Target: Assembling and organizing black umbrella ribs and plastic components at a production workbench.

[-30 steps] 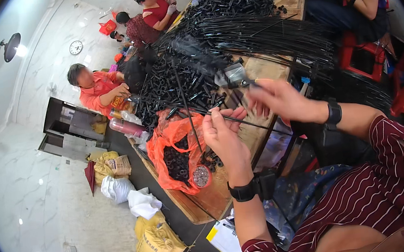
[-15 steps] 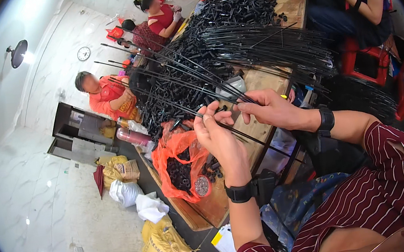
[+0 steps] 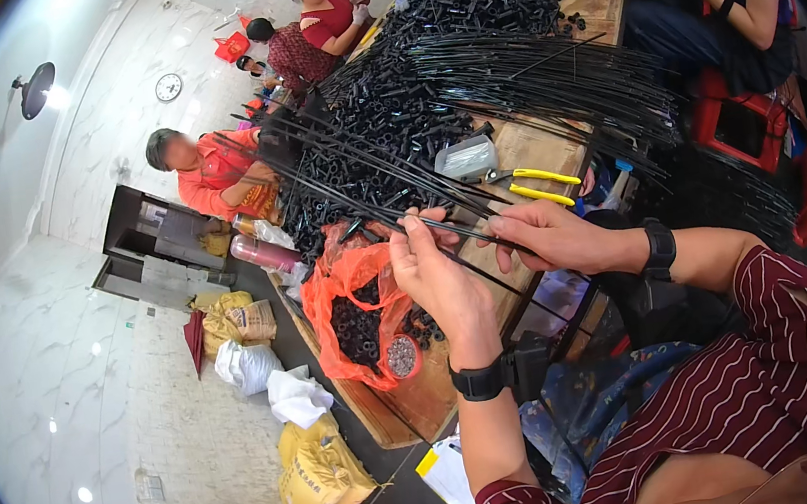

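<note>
Grip closed at both hands, fingertip pinch, no wide gap. Right hand (image 3: 558, 236) has thin black rods (image 3: 465, 231) between thumb and curled fingers, near their lower ends; exact count unclear. Left hand (image 3: 441, 272) pinches rod stock further up, thumb uppermost, other fingers loosely bent. Rods slant up-left, above wooden table (image 3: 523, 145) and over black parts pile (image 3: 456, 19). Left forearm near vertical in view; right forearm enters almost level. Yellow-handled pliers (image 3: 545, 176) lie just beyond right hand.

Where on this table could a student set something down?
Bare tabletop shows between the clear container, yellow-handled pliers and long black rods, and at the corner below the orange bag. The pile of black parts crowds the left side.
</note>
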Available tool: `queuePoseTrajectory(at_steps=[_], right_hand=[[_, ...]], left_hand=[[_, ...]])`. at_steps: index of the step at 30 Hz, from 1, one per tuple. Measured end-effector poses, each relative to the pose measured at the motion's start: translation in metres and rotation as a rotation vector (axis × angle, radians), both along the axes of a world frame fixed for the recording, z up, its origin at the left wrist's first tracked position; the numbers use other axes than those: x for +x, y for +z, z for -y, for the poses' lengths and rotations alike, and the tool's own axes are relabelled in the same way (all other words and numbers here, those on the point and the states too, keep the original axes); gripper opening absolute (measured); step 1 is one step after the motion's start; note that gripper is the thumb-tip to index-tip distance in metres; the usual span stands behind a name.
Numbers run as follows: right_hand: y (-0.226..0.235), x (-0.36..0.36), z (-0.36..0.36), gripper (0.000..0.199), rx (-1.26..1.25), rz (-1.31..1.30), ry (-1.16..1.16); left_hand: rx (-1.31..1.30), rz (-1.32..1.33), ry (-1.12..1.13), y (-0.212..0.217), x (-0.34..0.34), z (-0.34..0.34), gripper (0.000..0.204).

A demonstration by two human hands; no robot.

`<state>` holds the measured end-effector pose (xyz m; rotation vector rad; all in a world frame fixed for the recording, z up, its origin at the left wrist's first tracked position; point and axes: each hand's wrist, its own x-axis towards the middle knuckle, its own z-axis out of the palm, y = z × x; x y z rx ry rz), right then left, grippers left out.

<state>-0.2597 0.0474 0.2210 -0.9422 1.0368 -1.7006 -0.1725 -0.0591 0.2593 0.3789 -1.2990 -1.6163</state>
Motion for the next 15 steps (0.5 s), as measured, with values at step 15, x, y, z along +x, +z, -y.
queuePoseTrajectory(at_steps=[15], right_hand=[[-0.007, 0.005, 0.002, 0.036, 0.032, -0.368, -0.131]], left_hand=[[-0.013, 0.069, -0.010, -0.011, 0.003, -0.003, 0.015]])
